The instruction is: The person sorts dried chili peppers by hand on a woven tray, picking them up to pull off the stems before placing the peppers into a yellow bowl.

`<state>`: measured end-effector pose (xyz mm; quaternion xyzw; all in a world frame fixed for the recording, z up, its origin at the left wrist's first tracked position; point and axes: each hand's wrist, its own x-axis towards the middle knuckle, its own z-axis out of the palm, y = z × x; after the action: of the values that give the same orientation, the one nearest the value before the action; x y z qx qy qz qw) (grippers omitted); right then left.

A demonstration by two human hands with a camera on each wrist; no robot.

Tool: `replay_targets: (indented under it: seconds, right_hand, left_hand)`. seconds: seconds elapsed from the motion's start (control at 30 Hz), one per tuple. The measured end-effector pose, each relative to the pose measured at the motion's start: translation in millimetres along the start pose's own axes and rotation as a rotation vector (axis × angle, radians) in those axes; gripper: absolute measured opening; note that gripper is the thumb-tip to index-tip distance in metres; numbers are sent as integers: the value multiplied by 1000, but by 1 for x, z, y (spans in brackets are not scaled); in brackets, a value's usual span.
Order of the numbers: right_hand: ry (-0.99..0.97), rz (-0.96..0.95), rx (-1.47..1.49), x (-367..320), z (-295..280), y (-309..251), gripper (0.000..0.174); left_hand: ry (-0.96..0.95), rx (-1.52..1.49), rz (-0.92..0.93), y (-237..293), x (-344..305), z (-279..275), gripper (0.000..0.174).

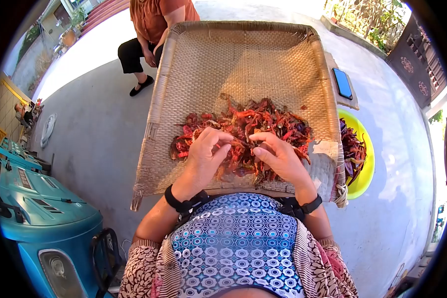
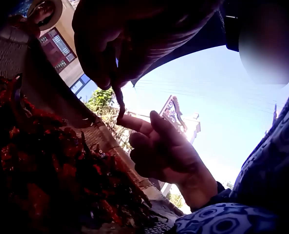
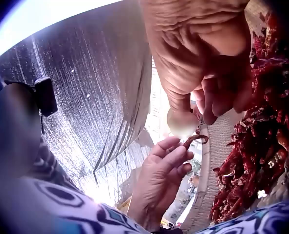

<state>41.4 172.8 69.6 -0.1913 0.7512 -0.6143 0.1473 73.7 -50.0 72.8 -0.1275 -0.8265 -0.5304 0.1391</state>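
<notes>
Over the heap of dried red peppers [image 1: 253, 119], the left hand [image 1: 203, 154] pinches one thin, curled dried pepper [image 3: 198, 138] between thumb and fingertips. In the left wrist view that pepper [image 2: 119, 100] hangs down from the dark left hand [image 2: 134, 44], its lower end at a fingertip of the right hand [image 2: 168, 156]. The right hand [image 1: 283, 161] faces the left across a small gap, thumb and forefinger apart. The right wrist view shows the right hand [image 3: 203, 58] above the left hand [image 3: 159, 178]; part of its fingers is hidden there.
The peppers lie in a large woven tray [image 1: 198, 54] in front of the body. A yellow-green basin [image 1: 366, 169] of dark peppers stands at right, below a phone [image 1: 342, 83]. A person [image 1: 159, 25] sits beyond the tray's far left; a teal vehicle [image 1: 44, 208] is at left.
</notes>
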Motion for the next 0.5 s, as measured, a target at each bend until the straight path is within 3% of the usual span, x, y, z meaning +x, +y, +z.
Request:
replay_targets:
  seconds: [0.1, 0.13, 0.23, 0.27, 0.37, 0.4, 0.43, 0.5]
  right_hand:
    - [-72, -101, -120, 9, 12, 13, 19]
    - [-60, -57, -49, 7, 14, 13, 20]
    - [11, 217, 22, -6, -1, 1, 19]
    - [88, 205, 124, -10, -11, 8, 20]
    - [481, 112, 477, -31, -50, 20, 26]
    - [574, 6, 556, -38, -69, 33, 25]
    - [700, -26, 711, -46, -85, 33, 26]
    - [663, -308, 1120, -63, -134, 70, 30]
  left_hand:
    - [-88, -226, -146, -4, -3, 12, 22]
    - [-88, -278, -135, -5, -3, 14, 22]
    - [-66, 41, -41, -11, 4, 1, 20]
    - [-63, 138, 11, -23, 3, -3, 23]
    - [-159, 454, 124, -40, -2, -16, 28]
    - [-236, 451, -7, -33, -4, -19, 31]
    - [-236, 476, 41, -30, -6, -20, 29]
    - [-235, 526, 139, -26, -9, -19, 25]
